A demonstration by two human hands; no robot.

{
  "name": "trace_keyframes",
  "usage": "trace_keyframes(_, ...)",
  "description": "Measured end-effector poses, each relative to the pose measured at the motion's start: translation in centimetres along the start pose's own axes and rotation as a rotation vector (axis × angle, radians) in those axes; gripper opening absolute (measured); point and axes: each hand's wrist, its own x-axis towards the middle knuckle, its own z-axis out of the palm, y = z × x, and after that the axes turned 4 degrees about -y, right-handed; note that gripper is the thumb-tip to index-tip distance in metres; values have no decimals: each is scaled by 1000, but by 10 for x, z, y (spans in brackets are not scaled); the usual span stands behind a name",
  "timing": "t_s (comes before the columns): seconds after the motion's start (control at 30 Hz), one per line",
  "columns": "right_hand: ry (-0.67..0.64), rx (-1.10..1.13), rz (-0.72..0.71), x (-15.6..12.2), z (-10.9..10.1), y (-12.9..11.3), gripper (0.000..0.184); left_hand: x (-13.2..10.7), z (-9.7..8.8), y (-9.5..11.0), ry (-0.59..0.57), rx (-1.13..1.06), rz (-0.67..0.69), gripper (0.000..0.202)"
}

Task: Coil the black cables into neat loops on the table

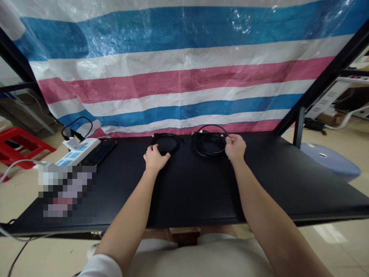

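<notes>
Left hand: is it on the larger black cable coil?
No, the left hand rests on the smaller black cable coil, while the right hand holds the larger one.

**White sleeve, pale beige garment, bare forearms**

A white sleeve (100, 266) covers the left arm and ends at the lower edge of the view, above a bare left forearm (129, 215). A pale beige garment (198, 257) spans the front of the body. The right forearm (259, 207), left hand (155, 161) and right hand (235, 148) are also bare.
</notes>
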Motion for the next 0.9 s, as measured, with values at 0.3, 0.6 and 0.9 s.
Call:
trace_keyframes(0.3, -98, 517, -118, -10, 2, -21, 20, 0, 17, -4, 81, -128, 318, 44)
trace_keyframes(0.6, 3, 80, 171, -7, -7, -20, 6, 2, 20, -3, 13, -112, 297, 38)
trace_keyframes(0.9, -89, -210, 361, 4, -15, -8, 6, 4, 13, -1, 24, -157, 161, 31)
